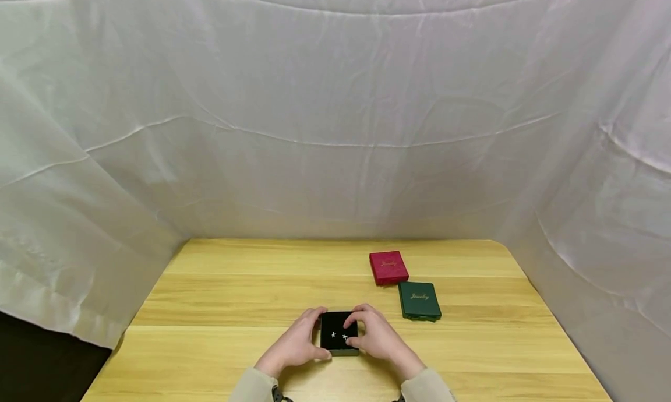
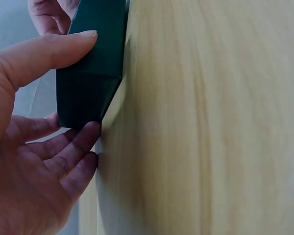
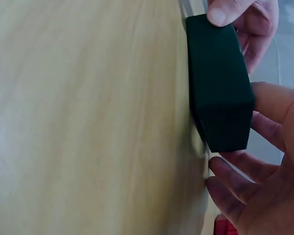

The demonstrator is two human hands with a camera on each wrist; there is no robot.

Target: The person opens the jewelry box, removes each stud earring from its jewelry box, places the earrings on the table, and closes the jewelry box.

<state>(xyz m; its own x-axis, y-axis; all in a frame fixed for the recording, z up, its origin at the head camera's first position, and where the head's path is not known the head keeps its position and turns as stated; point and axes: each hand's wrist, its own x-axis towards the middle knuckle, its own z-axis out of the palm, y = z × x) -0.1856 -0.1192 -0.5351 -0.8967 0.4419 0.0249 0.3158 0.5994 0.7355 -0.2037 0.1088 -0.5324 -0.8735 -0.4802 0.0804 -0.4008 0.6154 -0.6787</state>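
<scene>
A small open jewelry box (image 1: 345, 352) with dark green sides and a black pad rests on the table near its front edge. Two small silvery star-shaped earrings (image 1: 334, 334) lie on the pad. My left hand (image 1: 300, 339) grips the box from the left, thumb on the front side (image 2: 100, 54) and fingers around the left side. From the right, my right hand (image 1: 378, 334) reaches over the pad, thumb and index finger apart beside the right-hand earring (image 1: 345, 337). Whether they touch that earring is too small to tell. Its other fingers hang loosely by the box (image 3: 220, 73).
Farther back on the right lies a red box (image 1: 388, 267) marked "Jewelry". Just in front of it is a dark green piece (image 1: 420, 301) with the same lettering, a lid or a closed box. White cloth (image 1: 335, 99) hangs behind and beside the wooden table (image 1: 220, 297).
</scene>
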